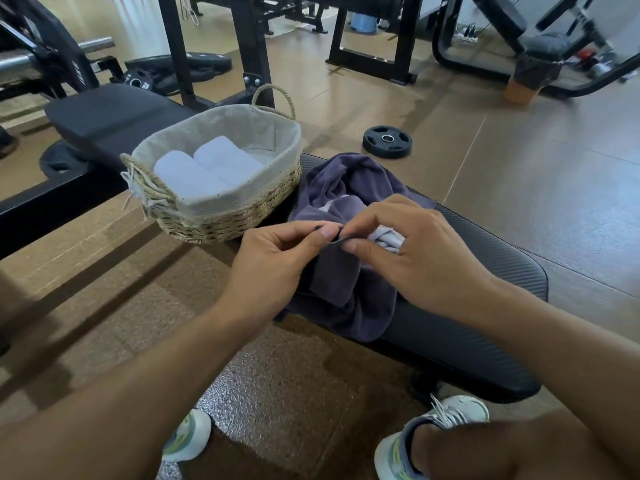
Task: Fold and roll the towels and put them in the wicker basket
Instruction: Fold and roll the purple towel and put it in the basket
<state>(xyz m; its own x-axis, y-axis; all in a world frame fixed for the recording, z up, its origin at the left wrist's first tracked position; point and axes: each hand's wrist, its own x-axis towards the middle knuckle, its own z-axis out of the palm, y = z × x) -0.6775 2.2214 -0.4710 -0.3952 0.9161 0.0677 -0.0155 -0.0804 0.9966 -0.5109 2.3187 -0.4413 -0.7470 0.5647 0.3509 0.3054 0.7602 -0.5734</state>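
Note:
A crumpled dark purple towel [349, 188] lies heaped on the black padded bench [485, 282], partly over a pale lilac towel [386, 239]. My left hand [277, 261] and my right hand [412, 244] meet above the heap, and each pinches the same edge of the purple towel between thumb and forefinger. To the left on the bench stands the wicker basket [221, 225] with a grey cloth lining. Two rolled pale towels [204, 168] lie side by side inside it.
A black weight plate [387, 141] lies on the brown floor beyond the bench. Black rack posts [254, 46] and more plates stand behind the basket. A second bench [110, 116] runs off to the left. My shoes [433, 441] are under the bench's near end.

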